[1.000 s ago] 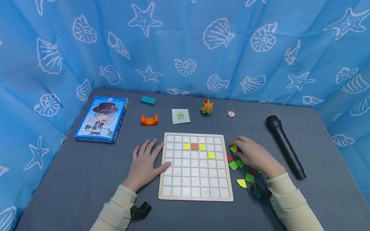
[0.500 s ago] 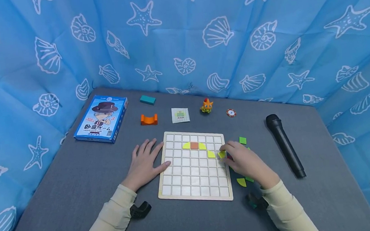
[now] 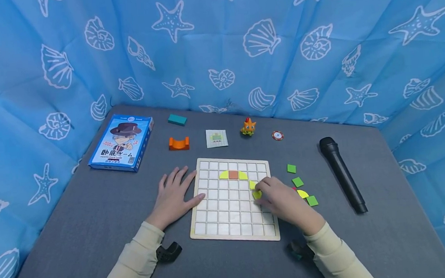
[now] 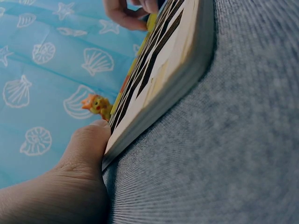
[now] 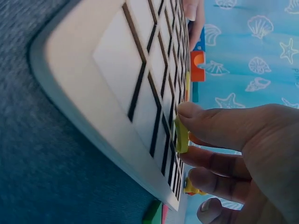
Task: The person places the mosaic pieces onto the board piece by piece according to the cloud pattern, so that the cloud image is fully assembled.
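Observation:
A wooden grid board (image 3: 223, 217) with white squares lies on the table. My left hand (image 3: 174, 199) rests at its left side with fingers spread, the thumb on the board's edge. Over the right part of the board, my right hand (image 3: 286, 199) pinches a small yellow tile (image 5: 181, 136) between thumb and fingers, seen tilted just above the grid in the right wrist view. On the board sit a brownish-orange square tile (image 3: 233, 175), a yellow tile (image 3: 224, 174) to its left, a yellow tile (image 3: 243, 175) to its right and another yellow tile (image 3: 252, 184) lower right.
Right of the board lie loose green tiles (image 3: 297, 182) and a yellow quarter-round tile (image 3: 302, 193), partly hidden by my hand. Farther right is a black microphone (image 3: 343, 175). Behind stand a blue game box (image 3: 122, 142), an orange block (image 3: 179, 143), a pattern card (image 3: 216, 138) and a toy figure (image 3: 248, 127).
My right hand has carried the yellow tile leftward from the loose tiles to over the board. More loose tiles at the right now show. My left hand has stayed in place.

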### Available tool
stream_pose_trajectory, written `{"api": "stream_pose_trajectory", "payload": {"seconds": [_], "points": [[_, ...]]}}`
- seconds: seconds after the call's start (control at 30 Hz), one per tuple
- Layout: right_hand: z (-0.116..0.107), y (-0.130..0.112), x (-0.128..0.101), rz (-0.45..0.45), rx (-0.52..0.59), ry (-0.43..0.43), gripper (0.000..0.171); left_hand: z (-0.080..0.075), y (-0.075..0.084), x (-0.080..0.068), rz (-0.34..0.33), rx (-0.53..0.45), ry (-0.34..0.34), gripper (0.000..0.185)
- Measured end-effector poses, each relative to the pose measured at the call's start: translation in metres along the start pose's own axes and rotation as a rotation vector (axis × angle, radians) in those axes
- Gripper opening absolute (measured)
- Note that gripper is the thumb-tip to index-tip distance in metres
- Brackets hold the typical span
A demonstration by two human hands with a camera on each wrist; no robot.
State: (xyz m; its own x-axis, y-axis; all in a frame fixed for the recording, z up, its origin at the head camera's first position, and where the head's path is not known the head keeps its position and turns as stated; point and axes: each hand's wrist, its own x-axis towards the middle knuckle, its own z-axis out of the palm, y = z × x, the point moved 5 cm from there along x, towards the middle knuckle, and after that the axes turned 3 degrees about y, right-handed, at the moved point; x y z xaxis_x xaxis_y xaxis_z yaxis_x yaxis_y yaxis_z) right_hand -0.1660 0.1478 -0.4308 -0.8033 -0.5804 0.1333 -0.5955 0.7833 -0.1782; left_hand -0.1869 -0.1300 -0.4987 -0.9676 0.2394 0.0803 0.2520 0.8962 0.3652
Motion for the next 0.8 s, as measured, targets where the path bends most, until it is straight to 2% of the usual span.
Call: {"api": "stream_pose_trajectory", "payload": {"seconds": [0.17, 0.8], "points": [[0.0022, -0.0006, 0.0009, 0.0, -0.017, 0.015, 0.03, -0.0002, 0.0002, -0.0001, -0.007, -0.001, -0.002, 0.079], [-0.0008, 0.0035, 0.0, 0.004, -0.016, -0.034, 0.028, -0.0027, 0.0018, -0.0008, 0.002, -0.006, 0.01, 0.08]]}}
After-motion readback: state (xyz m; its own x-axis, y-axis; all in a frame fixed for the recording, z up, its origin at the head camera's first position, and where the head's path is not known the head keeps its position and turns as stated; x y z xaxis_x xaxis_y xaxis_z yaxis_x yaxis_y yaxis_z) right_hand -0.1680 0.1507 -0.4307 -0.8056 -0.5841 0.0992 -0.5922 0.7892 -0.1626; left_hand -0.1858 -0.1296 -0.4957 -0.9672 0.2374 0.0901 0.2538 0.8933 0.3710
